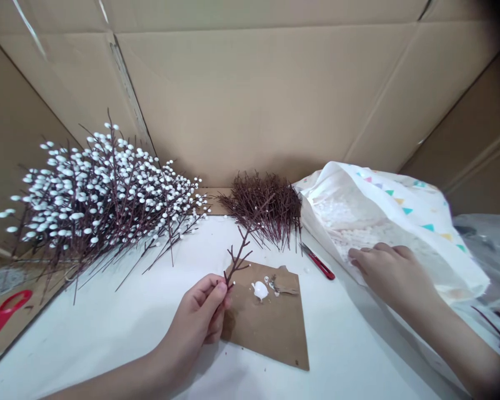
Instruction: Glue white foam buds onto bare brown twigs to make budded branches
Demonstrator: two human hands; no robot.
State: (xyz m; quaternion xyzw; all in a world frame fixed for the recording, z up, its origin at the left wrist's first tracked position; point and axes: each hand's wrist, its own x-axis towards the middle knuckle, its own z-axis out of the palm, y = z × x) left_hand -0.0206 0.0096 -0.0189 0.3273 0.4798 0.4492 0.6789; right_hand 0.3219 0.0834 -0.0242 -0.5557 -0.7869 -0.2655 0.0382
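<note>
Pointing forward, brown twig (pixel 235 262), slanting right

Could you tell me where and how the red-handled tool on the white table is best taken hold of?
Probably by its red handle, from above on the near side: the tool lies flat, handle end nearer, narrow dark tip pointing away.

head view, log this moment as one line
left hand: holds brown twig | right hand: at opening of white bag | cardboard piece: bears white blob
</note>
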